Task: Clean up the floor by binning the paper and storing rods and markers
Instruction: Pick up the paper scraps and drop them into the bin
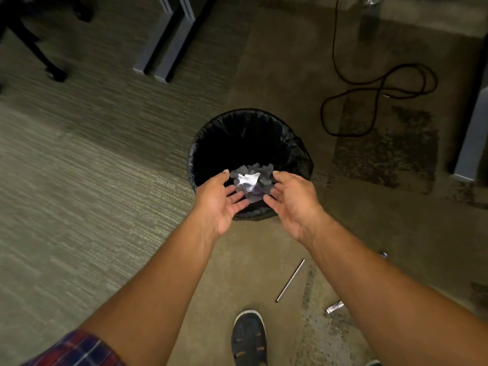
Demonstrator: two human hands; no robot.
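I have both hands over the near rim of the black-lined bin [208, 143]. My left hand [220, 200] and right hand [291, 204] face each other, fingers spread wide, gripping nothing. The crumpled paper [250, 182] sits between them, over the bin's mouth; whether it touches my fingertips I cannot tell. On the floor near me, right of my shoe [248, 339], lie a thin rod [290, 280] and a marker [334, 307].

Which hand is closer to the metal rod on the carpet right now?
Right. The right hand is above the bin, its forearm passing just beside the metal rod. The left hand is farther over, on the other side of the crumpled paper.
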